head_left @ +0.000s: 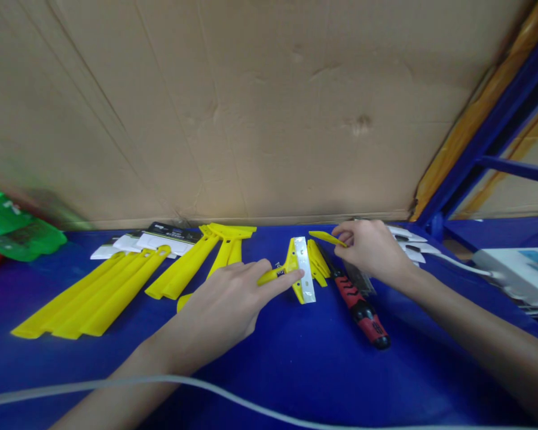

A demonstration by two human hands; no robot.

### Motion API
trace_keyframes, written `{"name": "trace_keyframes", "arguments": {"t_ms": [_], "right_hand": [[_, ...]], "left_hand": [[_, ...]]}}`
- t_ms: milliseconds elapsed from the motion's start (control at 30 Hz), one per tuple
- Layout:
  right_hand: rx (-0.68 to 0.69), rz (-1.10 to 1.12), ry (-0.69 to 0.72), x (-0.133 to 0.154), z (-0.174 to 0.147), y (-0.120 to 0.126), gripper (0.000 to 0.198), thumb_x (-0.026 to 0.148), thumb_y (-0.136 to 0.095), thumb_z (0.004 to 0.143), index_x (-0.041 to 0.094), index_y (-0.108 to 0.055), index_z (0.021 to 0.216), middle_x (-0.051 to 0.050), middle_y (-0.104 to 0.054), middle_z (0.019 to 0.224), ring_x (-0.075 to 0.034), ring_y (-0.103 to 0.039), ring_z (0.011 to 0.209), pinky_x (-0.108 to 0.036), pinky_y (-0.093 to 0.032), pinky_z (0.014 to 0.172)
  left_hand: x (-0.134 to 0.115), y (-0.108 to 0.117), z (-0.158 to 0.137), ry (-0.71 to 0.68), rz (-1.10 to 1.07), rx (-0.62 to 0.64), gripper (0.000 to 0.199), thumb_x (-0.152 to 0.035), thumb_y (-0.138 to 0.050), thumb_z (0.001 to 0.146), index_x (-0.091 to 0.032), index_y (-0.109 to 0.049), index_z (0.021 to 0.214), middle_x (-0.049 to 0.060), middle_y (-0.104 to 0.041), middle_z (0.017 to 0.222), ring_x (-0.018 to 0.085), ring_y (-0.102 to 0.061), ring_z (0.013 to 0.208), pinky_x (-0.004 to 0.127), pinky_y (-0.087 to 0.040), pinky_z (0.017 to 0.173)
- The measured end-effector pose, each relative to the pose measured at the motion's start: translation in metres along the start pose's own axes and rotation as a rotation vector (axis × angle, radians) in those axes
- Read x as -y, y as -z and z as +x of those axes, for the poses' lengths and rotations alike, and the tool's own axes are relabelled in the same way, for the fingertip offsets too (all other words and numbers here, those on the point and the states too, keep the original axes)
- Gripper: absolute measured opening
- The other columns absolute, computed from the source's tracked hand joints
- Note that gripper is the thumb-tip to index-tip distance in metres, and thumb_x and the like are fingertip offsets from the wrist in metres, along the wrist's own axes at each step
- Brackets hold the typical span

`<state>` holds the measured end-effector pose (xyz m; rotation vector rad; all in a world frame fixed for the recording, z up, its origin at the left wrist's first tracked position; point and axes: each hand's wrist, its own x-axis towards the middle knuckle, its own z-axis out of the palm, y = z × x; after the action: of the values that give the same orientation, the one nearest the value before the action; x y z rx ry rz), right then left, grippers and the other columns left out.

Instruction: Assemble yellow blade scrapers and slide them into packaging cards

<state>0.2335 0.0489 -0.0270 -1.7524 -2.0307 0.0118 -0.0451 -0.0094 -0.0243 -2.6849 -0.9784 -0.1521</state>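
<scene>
My left hand (pixel 233 298) is wrapped round the handle of a yellow scraper (pixel 291 263), its index finger stretched onto the metal blade (pixel 305 272) that lies across the scraper's head. Between the fingertips of my right hand (pixel 372 248) is a thin yellow plastic piece (pixel 327 237), held a little above the table. Several similar yellow pieces (pixel 317 263) lie stacked just right of the blade. A red and black electric screwdriver (pixel 361 310) rests on the blue table below my right hand. A clear container (pixel 358 278), partly hidden, sits beside it.
Yellow handles (pixel 112 292) lie in a row at left, with more scraper bodies (pixel 226 245) nearer the middle. Behind them are packaged cards (pixel 156 239). A green bottle (pixel 18 221) stands far left. A white cable (pixel 183 380) crosses the front; a white box (pixel 515 275) lies right.
</scene>
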Motion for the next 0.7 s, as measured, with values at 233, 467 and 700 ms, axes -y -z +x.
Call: {"name": "trace_keyframes", "arguments": {"t_ms": [233, 467, 700], "right_hand": [[-0.234, 0.582, 0.006, 0.002, -0.027, 0.016, 0.011, 0.027, -0.072, 0.089, 0.019, -0.076, 0.095, -0.002, -0.080, 0.069, -0.022, -0.079, 0.059, -0.030, -0.064, 0.056], [-0.558, 0.492, 0.254, 0.017, -0.062, 0.012, 0.010, 0.022, -0.079, 0.087, 0.027, -0.081, 0.095, -0.001, -0.086, 0.090, -0.022, -0.081, 0.067, -0.033, -0.069, 0.067], [-0.343, 0.519, 0.367, 0.015, -0.068, 0.015, 0.019, 0.022, -0.077, 0.083, 0.026, -0.085, 0.100, -0.006, -0.086, 0.097, -0.026, -0.083, 0.077, -0.039, -0.069, 0.077]], "left_hand": [[-0.003, 0.000, 0.002, 0.009, -0.025, -0.015, 0.075, 0.006, -0.049, 0.089, -0.034, -0.051, 0.154, 0.005, -0.068, 0.104, 0.026, -0.072, 0.086, 0.041, -0.061, 0.074], [-0.009, -0.003, 0.003, 0.035, -0.024, -0.003, 0.074, 0.003, -0.051, 0.092, -0.035, -0.051, 0.155, 0.008, -0.070, 0.108, 0.025, -0.073, 0.086, 0.042, -0.062, 0.080], [-0.009, -0.002, 0.003, 0.005, -0.019, -0.057, 0.078, 0.007, -0.048, 0.089, -0.033, -0.051, 0.155, 0.006, -0.070, 0.104, 0.021, -0.071, 0.082, 0.038, -0.061, 0.080]]}}
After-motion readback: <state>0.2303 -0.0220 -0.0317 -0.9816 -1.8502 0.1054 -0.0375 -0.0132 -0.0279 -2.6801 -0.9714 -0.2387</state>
